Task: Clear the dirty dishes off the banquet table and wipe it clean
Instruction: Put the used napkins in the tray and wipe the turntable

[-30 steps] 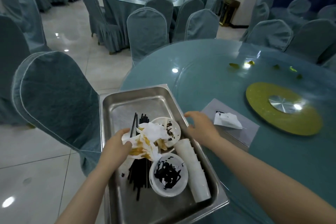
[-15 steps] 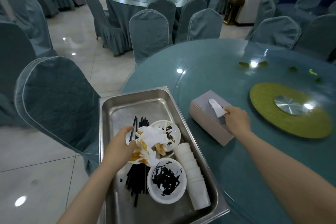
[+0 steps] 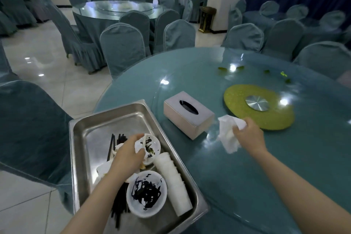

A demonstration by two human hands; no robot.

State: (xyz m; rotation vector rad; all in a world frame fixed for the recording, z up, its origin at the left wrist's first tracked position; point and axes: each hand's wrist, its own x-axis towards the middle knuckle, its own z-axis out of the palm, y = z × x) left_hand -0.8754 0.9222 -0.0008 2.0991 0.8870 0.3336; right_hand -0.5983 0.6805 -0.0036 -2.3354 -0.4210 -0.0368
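Round teal table [image 3: 256,176] bears tissue box [image 3: 189,115]; steel tray [image 3: 106,119] overhangs its edge; perhaps leaf scraps [image 3: 223,69]

Left hand [image 3: 126,155] curled, pinching; right hand [image 3: 247,135] clenched, gripping; both forearms stretched forward.

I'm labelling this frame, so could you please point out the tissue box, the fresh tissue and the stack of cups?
tissue box [image 3: 185,118]: head view, top face beside the slot.
fresh tissue [image 3: 228,135]: head view, hanging middle.
stack of cups [image 3: 174,182]: head view, side wall.
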